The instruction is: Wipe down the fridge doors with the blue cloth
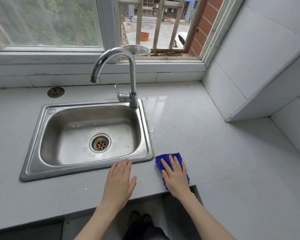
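Blue cloth [165,156], a folded woven rag, lies on the pale grey speckled stone surface [223,153] at its front edge, just beside the front right corner of the stainless steel sink [76,172]. The right hand [176,177] lies flat on top of it, its grip apart: fingers straight and slightly spread, pressing the cloth down. The left hand [119,182] rests palm down on the bare surface near the front edge, its grip apart too, fingertips at the sink's front rim. A curved chrome tap [133,75] stands at the sink's back right corner. The basin has 1 round drain [100,143].
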